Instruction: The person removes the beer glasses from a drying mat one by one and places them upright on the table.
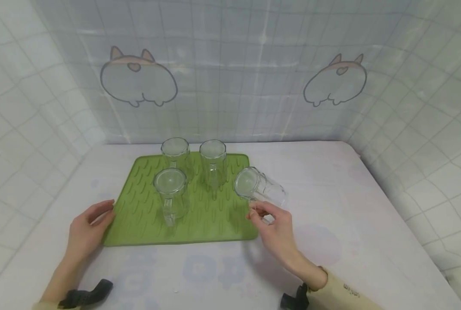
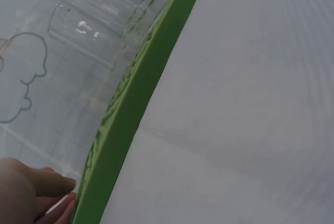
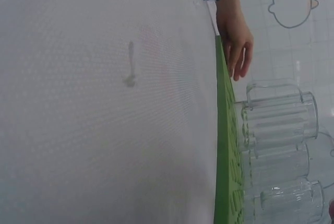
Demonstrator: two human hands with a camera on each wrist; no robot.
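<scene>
My right hand (image 1: 274,228) grips a clear glass mug (image 1: 267,187) by its handle. That mug is tilted on its side over the right edge of a green ribbed mat (image 1: 215,224); whether it touches the mat, I cannot tell. Three more glass mugs stand on the mat: one at the front left (image 1: 174,196), one at the back left (image 1: 176,150), and one at the back centre (image 1: 213,165). At the mat's left edge, my left hand (image 1: 87,230) rests with loosely bent fingers, also seen in the right wrist view.
A white cloth with faint prints covers the table (image 1: 331,206). Behind it rises a gridded curtain (image 1: 238,86) with cartoon animal drawings, and similar gridded sheets close in the left and right sides. Dark straps (image 1: 87,297) sit on both wrists.
</scene>
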